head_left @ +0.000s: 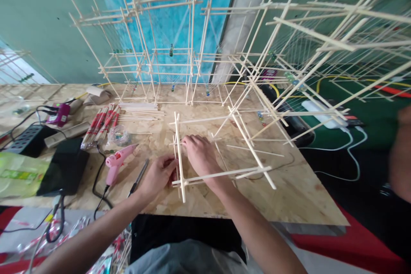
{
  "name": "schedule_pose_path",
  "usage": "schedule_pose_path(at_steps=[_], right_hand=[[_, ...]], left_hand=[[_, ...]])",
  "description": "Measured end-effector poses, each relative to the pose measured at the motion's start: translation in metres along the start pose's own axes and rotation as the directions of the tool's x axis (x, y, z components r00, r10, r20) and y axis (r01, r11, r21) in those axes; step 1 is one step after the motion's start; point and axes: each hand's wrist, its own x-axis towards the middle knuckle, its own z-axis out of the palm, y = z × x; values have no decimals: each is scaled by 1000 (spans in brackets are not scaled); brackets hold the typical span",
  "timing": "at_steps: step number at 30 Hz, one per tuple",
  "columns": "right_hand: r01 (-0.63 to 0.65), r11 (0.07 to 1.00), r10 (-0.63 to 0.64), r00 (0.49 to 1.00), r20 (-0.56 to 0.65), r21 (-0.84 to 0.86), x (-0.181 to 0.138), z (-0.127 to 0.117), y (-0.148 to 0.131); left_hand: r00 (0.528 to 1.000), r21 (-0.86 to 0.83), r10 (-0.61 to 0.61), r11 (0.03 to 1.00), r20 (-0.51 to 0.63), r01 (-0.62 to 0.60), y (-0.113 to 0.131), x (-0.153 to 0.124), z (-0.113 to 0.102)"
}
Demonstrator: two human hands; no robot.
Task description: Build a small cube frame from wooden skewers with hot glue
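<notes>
A frame of thin wooden sticks (255, 150), crossed and joined at their ends, stands in front of me on the board table. My left hand (162, 172) is closed, its thumb and fingers pinching the frame's lower left side from outside. Reaching through the frame, my right hand (199, 152) has its fingers bent and closed around a stick on the same left side, a little farther back. Fingertips of both hands are partly hidden by the sticks. A pink hot glue gun (119, 162) rests left of my left hand, beside a dark pen-like tool (139, 177).
Tall stick structures with strings and glass marbles (171, 50) rise behind and to the right. Red-wrapped chopsticks (101, 124), a tape roll (118, 136), a black box (66, 167) and a power strip (28, 139) lie left. Another person's arm (401, 154) shows at right.
</notes>
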Motion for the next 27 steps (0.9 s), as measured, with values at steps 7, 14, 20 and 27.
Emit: schedule_pose_path(at_steps=[7,14,20,27], right_hand=[[1,1000,-1,1000,2,6,1,0,1],[-4,1000,4,1000,-6,26,1,2,2],[-27,999,28,999,-19,45,2,4,4],[-38,997,40,999,-33,69,1,3,3]], left_hand=[[1000,-2,-1,1000,-7,1,1,0,1],[1000,0,1,1000,-8,-1,5,-2,1],[1000,-12,7,1000,-12,-8,3,-1,1],[1000,-18,6,1000,0,-6,3,-2,0]])
